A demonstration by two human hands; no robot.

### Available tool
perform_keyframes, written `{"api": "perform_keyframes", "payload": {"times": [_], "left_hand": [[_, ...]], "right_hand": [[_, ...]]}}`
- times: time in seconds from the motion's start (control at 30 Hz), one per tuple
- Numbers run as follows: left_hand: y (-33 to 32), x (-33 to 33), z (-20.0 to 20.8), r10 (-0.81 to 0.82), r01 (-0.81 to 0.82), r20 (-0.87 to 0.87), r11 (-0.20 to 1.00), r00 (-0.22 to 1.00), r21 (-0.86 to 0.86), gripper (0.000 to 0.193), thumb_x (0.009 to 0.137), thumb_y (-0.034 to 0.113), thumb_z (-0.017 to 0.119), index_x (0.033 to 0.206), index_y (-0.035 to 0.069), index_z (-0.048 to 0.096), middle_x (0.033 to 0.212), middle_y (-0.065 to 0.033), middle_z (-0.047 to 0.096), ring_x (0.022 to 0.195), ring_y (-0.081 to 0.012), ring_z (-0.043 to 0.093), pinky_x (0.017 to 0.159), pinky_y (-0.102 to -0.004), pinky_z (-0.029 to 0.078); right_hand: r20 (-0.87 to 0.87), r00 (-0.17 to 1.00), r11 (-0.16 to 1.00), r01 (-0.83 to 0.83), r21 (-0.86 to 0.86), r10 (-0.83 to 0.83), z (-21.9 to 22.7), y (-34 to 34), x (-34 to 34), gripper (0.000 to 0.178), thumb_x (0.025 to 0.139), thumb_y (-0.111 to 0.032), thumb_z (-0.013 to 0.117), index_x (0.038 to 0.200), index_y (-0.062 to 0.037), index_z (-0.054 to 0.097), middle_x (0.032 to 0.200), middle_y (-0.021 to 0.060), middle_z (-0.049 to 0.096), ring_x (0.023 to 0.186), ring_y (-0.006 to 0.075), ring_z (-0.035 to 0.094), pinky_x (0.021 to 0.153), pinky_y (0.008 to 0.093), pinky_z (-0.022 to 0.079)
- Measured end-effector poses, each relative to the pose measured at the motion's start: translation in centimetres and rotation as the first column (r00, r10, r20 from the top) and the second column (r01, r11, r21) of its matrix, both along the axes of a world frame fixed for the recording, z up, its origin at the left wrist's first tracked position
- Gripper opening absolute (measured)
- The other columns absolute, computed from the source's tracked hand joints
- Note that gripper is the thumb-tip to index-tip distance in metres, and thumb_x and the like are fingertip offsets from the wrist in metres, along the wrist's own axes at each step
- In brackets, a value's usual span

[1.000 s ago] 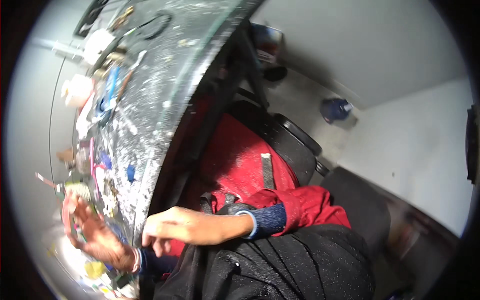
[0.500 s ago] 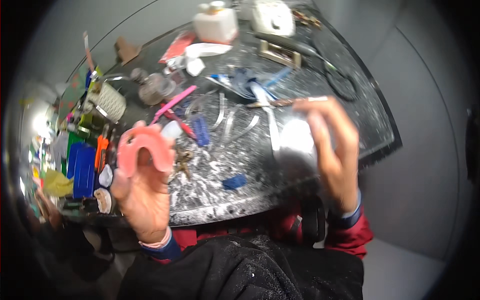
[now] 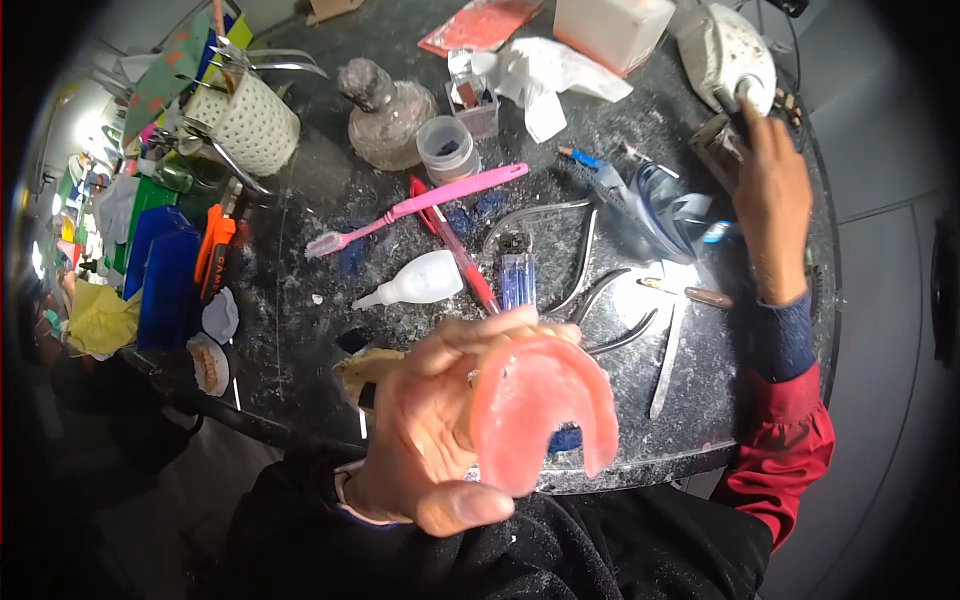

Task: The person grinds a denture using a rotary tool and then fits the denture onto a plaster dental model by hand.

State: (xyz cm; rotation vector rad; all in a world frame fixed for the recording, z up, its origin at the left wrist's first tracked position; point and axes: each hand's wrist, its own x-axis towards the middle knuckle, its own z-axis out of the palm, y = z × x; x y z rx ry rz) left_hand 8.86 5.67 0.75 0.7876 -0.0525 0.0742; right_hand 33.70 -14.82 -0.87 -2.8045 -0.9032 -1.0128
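At five o'clock, by the near edge of the table (image 3: pixel 310 350), the left hand (image 3: pixel 425 425) grips the pink denture plate (image 3: pixel 545 385) from behind, seemingly leaving its face uncovered, while at two o'clock the right hand (image 3: pixel 772 195) reaches the white device (image 3: pixel 712 55), its grip impossible to tell.

Pink toothbrush (image 3: pixel 472 185) — white squeeze bottle (image 3: pixel 425 278) (nozzle leftward)

At the lower centre of the frame, a denture (image 3: pixel 545 400) sat in the left hand (image 3: pixel 420 425), before the tabletop (image 3: pixel 300 350). The right hand (image 3: pixel 775 200) was at the upper right, beside a machine (image 3: pixel 712 58). On the tabletop, a toothbrush (image 3: pixel 470 188) crossed a pen (image 3: pixel 465 262), right of a bottle (image 3: pixel 425 278); upper left, a basket (image 3: pixel 257 125) held tools (image 3: pixel 285 66).
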Motion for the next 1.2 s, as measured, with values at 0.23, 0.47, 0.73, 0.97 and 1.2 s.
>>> {"api": "perform_keyframes", "payload": {"times": [0.23, 0.47, 0.73, 0.97, 1.2], "left_hand": [[0.2, 0.1, -0.9, -0.014, 0.011, -0.052, 0.999, 0.999, -0.049, 0.097, 0.053, 0.004, 0.083, 0.133, -0.001, 0.028, 0.131, -0.0235, 0.04, 0.123, -0.0287, 0.041, 0.102, -0.042, 0.037], [-0.3, 0.7, -1.6, 0.075, -0.089, 0.084, 0.982, 0.994, 0.167, 0.101, 0.046, 0.009, 0.086, 0.13, -0.002, 0.031, 0.127, -0.0226, 0.041, 0.117, -0.0277, 0.045, 0.097, -0.0416, 0.041], [-0.4, 1.0, -1.6, 0.115, -0.141, 0.088, 0.908, 0.989, 0.394, 0.103, 0.042, 0.026, 0.084, 0.126, -0.004, 0.033, 0.118, -0.0212, 0.045, 0.104, -0.0272, 0.05, 0.089, -0.0412, 0.046], [0.3, 0.6, -2.0, 0.184, -0.2, 0.089, 0.775, 0.979, 0.6, 0.108, 0.038, 0.041, 0.082, 0.123, -0.007, 0.035, 0.111, -0.0201, 0.047, 0.093, -0.0267, 0.055, 0.081, -0.0408, 0.051], [-0.3, 1.4, -1.7, 0.147, -0.168, 0.091, 0.702, 0.985, 0.692, 0.116, 0.034, 0.056, 0.081, 0.119, -0.009, 0.037, 0.103, -0.0189, 0.05, 0.082, -0.0263, 0.06, 0.073, -0.0405, 0.056]], "right_hand": [[-0.22, 0.853, 0.837, -0.357, 0.415, 0.473, 4.6, 3.0, -8.4, 0.034, 0.085, -0.028, 0.057, 0.1, 0.002, 0.055, 0.087, 0.0137, 0.062, 0.073, 0.0195, 0.061, 0.062, 0.0258, 0.046], [-0.549, 0.671, 0.865, -0.425, 0.267, 0.499, 5.2, 3.2, -10.9, 0.075, 0.041, -0.074, 0.067, 0.057, -0.0054, 0.043, 0.046, 0.0009, 0.038, 0.036, 0.0153, 0.041, 0.037, 0.0287, 0.028], [-0.62, 0.69, 0.927, -0.266, 0.264, 0.374, 5.1, 3.2, -11.9, 0.07, 0.039, -0.069, 0.071, 0.047, -0.0074, 0.037, 0.041, 0.0008, 0.036, 0.032, 0.0143, 0.037, 0.038, 0.0281, 0.036], [-0.578, 0.731, 0.93, -0.323, 0.175, 0.363, 4.2, 4.4, -12.2, 0.073, 0.043, -0.073, 0.065, 0.047, -0.0075, 0.032, 0.04, 0.0029, 0.031, 0.031, 0.0207, 0.035, 0.04, 0.0306, 0.038], [-0.607, 0.758, 0.969, -0.233, 0.088, 0.238, 5.4, 3.4, -13.0, 0.073, 0.046, -0.075, 0.06, 0.051, -0.0068, 0.034, 0.043, 0.0048, 0.032, 0.036, 0.0247, 0.038, 0.041, 0.0337, 0.032]]}}
